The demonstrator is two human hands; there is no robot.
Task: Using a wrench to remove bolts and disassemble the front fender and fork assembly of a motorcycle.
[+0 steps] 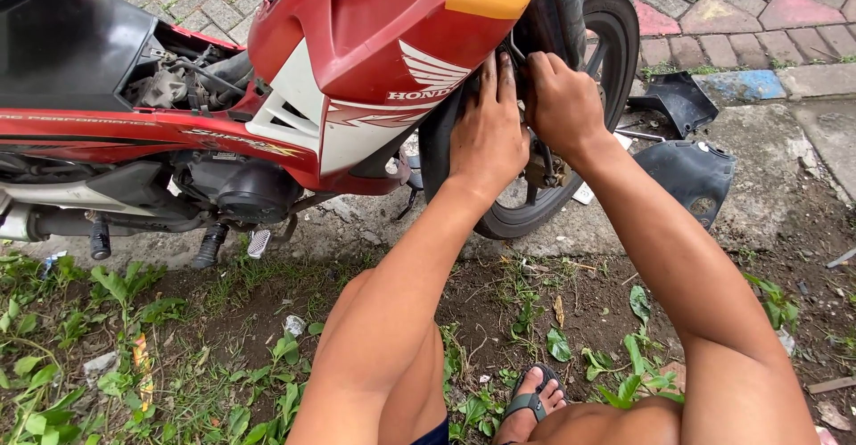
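Head view, one entry. Motorbike [357, 61]: red and white body, standing on concrete at the edge of a weedy dirt strip. Front wheel [615, 44]: black tyre, behind my hands. My left hand [486, 133]: laid flat, fingers stretched out close together, pressing on the tyre under the red panel, holding nothing. My right hand [562, 97]: fingers curled inward at the fork beside the wheel; what they grip I cannot tell. Two black plastic panels [691, 173]: lying on the concrete to the right of the wheel. My sandalled foot [532, 405]: on the dirt below.
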